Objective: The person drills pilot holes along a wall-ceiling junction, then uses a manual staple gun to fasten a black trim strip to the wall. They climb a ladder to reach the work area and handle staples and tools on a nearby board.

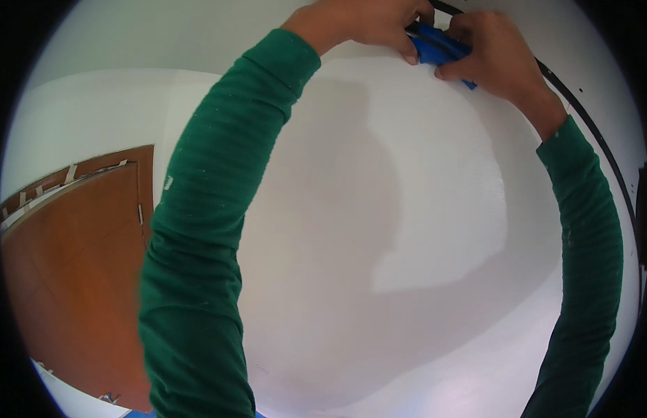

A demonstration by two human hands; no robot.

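Note:
Both arms, in green sleeves, reach up to the top of a white wall [435, 209]. Between the hands lies a strip of blue tape [442, 50], creased and uneven, against a black strip [581, 111] that runs along the wall's upper edge. My left hand [379, 22] pinches the tape's left end between thumb and fingers. From the other side, my right hand [496, 56] has its thumb and fingers closed on the tape. A small tail of blue hangs below the right hand. The fingertips of both hands are partly hidden.
At the lower left is a brown wooden door [79, 292] in a brown frame [146, 188], with pale tape pieces along the frame's top. A door handle [110, 398] shows low down. Beyond the black strip, a white surface [609, 90] spans the upper right. Arm shadows fall across the wall.

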